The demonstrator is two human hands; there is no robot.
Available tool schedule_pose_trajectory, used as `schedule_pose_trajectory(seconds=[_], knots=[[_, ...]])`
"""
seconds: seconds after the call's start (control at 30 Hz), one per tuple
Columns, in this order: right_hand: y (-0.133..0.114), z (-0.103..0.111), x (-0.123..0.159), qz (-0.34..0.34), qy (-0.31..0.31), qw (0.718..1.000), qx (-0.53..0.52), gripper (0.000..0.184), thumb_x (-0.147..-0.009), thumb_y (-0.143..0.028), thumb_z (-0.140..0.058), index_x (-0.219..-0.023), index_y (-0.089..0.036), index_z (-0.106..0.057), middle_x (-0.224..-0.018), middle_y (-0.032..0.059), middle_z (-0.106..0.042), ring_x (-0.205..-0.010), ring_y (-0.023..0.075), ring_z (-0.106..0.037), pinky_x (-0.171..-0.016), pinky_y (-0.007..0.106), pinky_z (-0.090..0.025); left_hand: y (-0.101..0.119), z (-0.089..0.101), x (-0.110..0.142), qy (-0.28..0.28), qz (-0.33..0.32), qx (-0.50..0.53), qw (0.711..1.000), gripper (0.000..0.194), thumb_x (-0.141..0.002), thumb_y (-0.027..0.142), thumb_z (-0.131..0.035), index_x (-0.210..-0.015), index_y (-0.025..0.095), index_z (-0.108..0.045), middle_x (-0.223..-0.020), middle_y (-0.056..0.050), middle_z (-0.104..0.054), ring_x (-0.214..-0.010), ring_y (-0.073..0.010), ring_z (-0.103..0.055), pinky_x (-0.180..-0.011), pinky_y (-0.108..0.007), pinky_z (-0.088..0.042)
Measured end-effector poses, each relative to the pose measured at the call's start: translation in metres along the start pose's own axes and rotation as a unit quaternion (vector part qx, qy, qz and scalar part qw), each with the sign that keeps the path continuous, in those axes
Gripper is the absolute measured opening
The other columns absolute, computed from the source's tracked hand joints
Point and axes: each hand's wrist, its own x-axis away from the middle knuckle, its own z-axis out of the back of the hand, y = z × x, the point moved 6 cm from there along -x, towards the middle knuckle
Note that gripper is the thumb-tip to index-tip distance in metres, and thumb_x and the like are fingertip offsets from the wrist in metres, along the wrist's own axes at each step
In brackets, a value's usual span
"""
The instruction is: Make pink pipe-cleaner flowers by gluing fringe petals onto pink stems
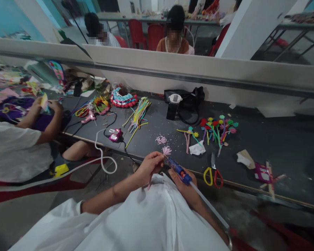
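Mid-frame, left hand (pixel 151 163) pinches pink flower (pixel 166 150), likely light, soft, best held low; right hand (pixel 183 187) grips glue gun (pixel 178 170)

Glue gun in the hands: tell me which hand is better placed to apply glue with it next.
Probably the right hand: it grips the blue glue gun, whose nozzle end points toward the pink flower. The left hand is occupied, holding that flower at its fingertips.
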Motion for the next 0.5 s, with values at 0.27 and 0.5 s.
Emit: schedule_pose_trajectory(seconds=[0.27, 0.5], knots=[[-0.03, 0.002, -0.005, 0.124, -0.042, 0.987, 0.089, 0.021, -0.081, -0.036, -0.065, -0.076, -0.019, -0.054, -0.07, -0.0021, -0.056, -0.062, 0.0121, -0.053, -0.061, 0.023, -0.044, 0.009, 0.007, -0.004, 0.009, -0.001, 0.012, 1.0, 0.023, -0.072, 0.031, -0.07, -0.073, 0.017, -0.052, -0.054, 0.005, -0.052, -0.036, -0.002, -0.029, -0.036, -0.019, -0.014], [0.028, 0.013, -0.056, 0.228, 0.043, 0.904, 0.358, 0.024, -0.086, -0.042, -0.056, -0.084, -0.022, -0.045, -0.081, 0.0038, -0.054, -0.08, 0.0205, -0.054, -0.074, 0.032, -0.046, 0.025, 0.017, -0.005, 0.015, -0.008, 0.022, 1.0, 0.024, -0.071, 0.031, -0.071, -0.073, 0.017, -0.051, -0.055, 0.005, -0.053, -0.036, -0.0025, -0.033, -0.035, -0.018, -0.017]])
